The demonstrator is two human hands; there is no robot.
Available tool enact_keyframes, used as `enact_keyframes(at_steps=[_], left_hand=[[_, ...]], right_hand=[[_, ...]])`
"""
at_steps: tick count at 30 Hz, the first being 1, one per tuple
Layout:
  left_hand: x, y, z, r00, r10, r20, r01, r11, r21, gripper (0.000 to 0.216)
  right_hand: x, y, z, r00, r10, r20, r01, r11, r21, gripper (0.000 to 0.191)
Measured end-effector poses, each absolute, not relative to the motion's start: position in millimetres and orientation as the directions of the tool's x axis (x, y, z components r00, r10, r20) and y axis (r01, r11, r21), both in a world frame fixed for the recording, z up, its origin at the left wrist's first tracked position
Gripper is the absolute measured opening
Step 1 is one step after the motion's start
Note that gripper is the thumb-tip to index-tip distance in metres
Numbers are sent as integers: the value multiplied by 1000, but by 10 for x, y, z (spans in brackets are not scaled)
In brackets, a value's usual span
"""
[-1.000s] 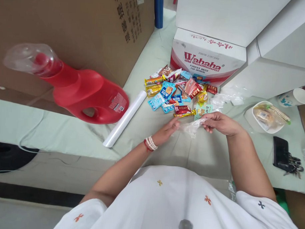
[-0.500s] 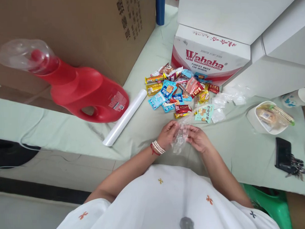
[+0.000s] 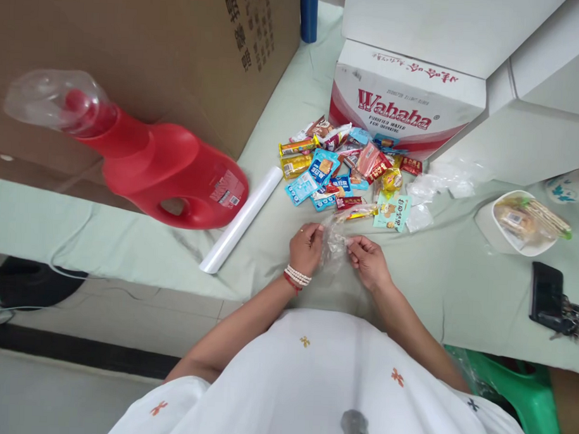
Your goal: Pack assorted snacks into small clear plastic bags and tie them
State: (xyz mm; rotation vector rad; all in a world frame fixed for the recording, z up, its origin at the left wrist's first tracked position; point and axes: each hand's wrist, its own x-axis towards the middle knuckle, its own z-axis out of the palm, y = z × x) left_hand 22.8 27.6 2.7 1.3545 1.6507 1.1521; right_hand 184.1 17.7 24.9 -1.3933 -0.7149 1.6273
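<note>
Between my hands stretches a crumpled clear plastic bag (image 3: 335,245). My left hand (image 3: 307,248), with a beaded bracelet at the wrist, is closed on the bag's left side. On the other side, my right hand (image 3: 368,260) pinches the bag's edge between thumb and fingers. Just beyond lies a heap of wrapped snacks (image 3: 344,162) in blue, red and yellow packets. A pale green snack packet (image 3: 392,212) rests at the heap's near right. More clear plastic bags (image 3: 445,182) lie flat to the right of the heap.
A Wahaha carton (image 3: 402,100) stands behind the snacks. Leftward are a red jug (image 3: 177,172), a white roll (image 3: 242,220) and a large cardboard box (image 3: 172,48). At right sit a white container (image 3: 491,221), a paper cup (image 3: 568,184), a phone (image 3: 547,292) and keys (image 3: 573,319).
My hands have moved apart, the left one shifting leftward, and the clear bag is spread wider between them. The whole view has shifted slightly.
</note>
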Motion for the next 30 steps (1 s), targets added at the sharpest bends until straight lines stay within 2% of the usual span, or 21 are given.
enact_keyframes(at_steps=[3,6,11,16,22,25,27,30], left_hand=[[276,288,2,-201,979,42,273,15,962,23],[356,278,-6,-185,983,-16,149,44,988,24],[358,256,1,-287,958,-19,160,68,985,25],[347,261,-11,-323,941,-98,75,128,989,28],[226,338,58,-354,862,-364,-263,282,923,32],[44,277,140,-318,859,-401,-298,311,903,35],[-46,177,196,-252,875,-414,-289,340,895,38],[-67,1,273,-108,906,-409,-297,363,883,42]], right_hand=[[1817,168,270,-109,849,-516,-228,-527,-819,38],[1677,135,271,-215,804,-555,-298,-595,-747,43],[1527,99,213,-106,824,-557,-400,-548,-734,37],[1550,104,227,-78,846,-527,-366,-516,-774,31],[1828,112,320,76,859,-506,-317,-461,-829,23],[2201,5,372,91,885,-456,-166,-438,-883,20],[2462,-97,419,40,907,-419,-87,-414,-906,23],[2714,-190,495,-179,862,-474,-153,-500,-852,30]])
